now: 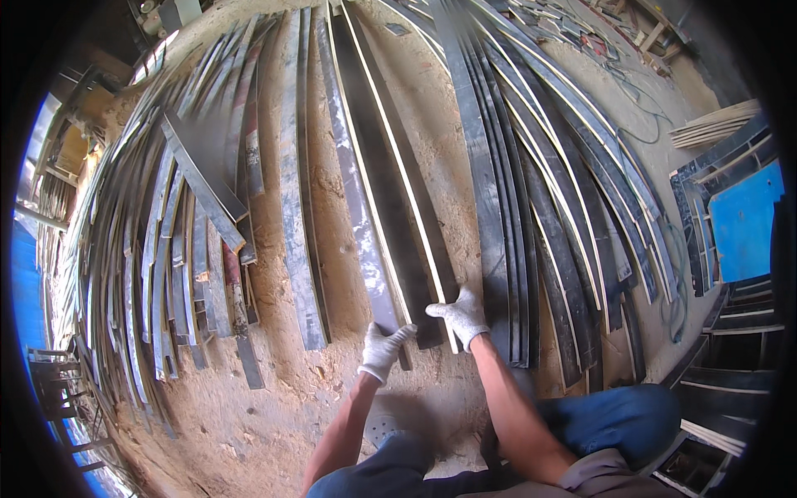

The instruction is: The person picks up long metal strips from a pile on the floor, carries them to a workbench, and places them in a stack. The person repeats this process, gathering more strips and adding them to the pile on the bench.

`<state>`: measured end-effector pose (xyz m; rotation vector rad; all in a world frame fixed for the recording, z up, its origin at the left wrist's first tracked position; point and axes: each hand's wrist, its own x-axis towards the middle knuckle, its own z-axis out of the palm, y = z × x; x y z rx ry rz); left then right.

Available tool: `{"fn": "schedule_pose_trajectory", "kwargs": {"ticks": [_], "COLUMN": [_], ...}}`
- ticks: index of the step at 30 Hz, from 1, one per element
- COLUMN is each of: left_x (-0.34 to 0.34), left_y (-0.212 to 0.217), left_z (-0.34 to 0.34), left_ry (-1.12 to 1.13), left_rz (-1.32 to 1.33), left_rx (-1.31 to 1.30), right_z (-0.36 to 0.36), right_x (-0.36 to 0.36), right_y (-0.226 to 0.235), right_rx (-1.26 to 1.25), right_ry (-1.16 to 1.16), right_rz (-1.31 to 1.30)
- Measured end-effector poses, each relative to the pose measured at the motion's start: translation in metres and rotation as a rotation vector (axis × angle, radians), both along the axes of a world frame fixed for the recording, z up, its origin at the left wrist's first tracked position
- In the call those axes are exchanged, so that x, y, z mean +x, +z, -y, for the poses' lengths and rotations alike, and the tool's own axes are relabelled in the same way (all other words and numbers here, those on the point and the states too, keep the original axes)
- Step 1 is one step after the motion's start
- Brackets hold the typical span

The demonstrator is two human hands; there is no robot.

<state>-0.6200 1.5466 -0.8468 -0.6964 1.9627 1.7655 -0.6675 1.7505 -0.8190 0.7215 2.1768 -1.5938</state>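
Observation:
Both of my hands wear whitish work gloves. My left hand (pixel 384 350) is closed on the near end of a long grey strip of board (pixel 359 224) with worn white patches, its thumb pointing right. To the right, my right hand (pixel 462 317) grips the near end of a dark strip of board with a pale edge (pixel 419 217), thumb toward the left. The fingers under both ends are mostly hidden. Between the hands lies another dark strip (pixel 382 166), partly beside the grey one.
Many strips (pixel 149 274) lie piled at the left, with a short one (pixel 203 183) slanting across. A pair of strips (pixel 295 207) lies nearer. Stacked dark strips (pixel 490 207) spread out at the right. A blue panel (pixel 747 224) and a hose (pixel 677 290) are farther right. Sawdust covers the floor (pixel 241 432).

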Motion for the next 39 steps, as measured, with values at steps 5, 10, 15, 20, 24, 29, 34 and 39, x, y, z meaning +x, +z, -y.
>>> {"fn": "schedule_pose_trajectory", "kwargs": {"ticks": [5,10,15,20,24,29,34,39], "left_x": [0.008,0.012,0.007,0.009,-0.008,-0.015,-0.01,-0.007], "left_y": [0.004,-0.021,-0.024,-0.029,0.002,-0.03,-0.015,-0.001], "left_z": [0.04,0.055,0.052,0.047,0.026,0.041,0.054,0.052], "left_ry": [0.126,0.183,0.198,0.312,0.286,0.313,0.392,0.395], "left_rz": [0.05,0.048,0.064,0.077,0.068,0.038,0.163,0.183], "left_rx": [0.435,0.748,0.689,0.64,0.635,0.289,0.702,1.091], "right_z": [-0.007,0.015,0.049,0.055,0.05,0.083,0.084,0.07], "right_x": [-0.003,-0.003,-0.008,-0.01,-0.013,0.006,0.004,0.0], "right_y": [-0.021,-0.021,-0.008,-0.033,-0.036,-0.039,-0.038,-0.041], "right_rx": [0.435,0.944,0.829,0.708,0.713,0.892,0.836,0.525], "right_ry": [0.043,0.031,0.266,0.303,0.36,0.448,0.445,0.384], "right_rz": [-0.027,-0.496,-0.376,-0.082,-0.044,-0.172,-0.168,-0.083]}}
